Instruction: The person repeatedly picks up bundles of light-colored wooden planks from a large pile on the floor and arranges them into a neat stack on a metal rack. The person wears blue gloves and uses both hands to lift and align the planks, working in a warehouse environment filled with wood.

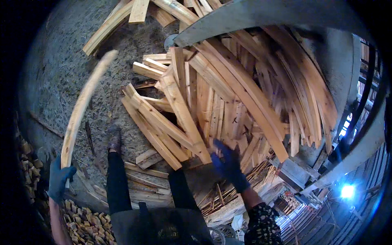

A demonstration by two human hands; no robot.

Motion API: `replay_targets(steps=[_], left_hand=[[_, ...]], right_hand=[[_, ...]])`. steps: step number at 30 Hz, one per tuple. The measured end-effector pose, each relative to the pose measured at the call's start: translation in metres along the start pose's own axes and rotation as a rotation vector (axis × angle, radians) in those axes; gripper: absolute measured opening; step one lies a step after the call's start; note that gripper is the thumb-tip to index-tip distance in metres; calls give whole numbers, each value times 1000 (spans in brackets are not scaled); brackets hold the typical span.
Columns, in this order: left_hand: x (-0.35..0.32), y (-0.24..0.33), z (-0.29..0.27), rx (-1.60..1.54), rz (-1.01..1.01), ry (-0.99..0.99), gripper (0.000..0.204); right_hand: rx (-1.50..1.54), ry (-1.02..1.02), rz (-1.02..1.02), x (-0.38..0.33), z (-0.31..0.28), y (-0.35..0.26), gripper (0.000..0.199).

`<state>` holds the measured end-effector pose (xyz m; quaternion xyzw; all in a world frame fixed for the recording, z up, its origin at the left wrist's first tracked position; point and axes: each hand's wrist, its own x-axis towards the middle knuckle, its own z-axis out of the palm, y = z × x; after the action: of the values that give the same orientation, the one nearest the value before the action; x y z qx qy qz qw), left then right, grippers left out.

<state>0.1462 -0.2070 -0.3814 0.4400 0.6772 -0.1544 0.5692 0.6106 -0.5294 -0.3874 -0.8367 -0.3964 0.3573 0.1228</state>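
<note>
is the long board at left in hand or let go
In hand: the gloved left hand grips the board near its lower end.

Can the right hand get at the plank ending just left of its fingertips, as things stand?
Likely yes: the gloved right hand looks empty, and nothing visible blocks it from that plank's near end. The left hand holds a separate board.

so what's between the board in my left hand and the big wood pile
In the head view, mostly rough grey floor, with your left shoe and leg lower down, lies between the board and the pile.
</note>
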Motion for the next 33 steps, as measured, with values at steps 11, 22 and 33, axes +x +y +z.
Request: replay_targets(steps=[11, 22, 33], left_hand=[[-112, 1, 225, -764, -55, -255, 41], [-82, -21, 414, -743, -112, -578, 24], [-12, -65, 449, -530, 17, -509, 56]], right_hand=[[-989, 205, -240, 84, -148, 71, 110], [-532, 10, -91, 72, -131, 55, 106], [49, -1, 31, 10, 65, 38, 89]])
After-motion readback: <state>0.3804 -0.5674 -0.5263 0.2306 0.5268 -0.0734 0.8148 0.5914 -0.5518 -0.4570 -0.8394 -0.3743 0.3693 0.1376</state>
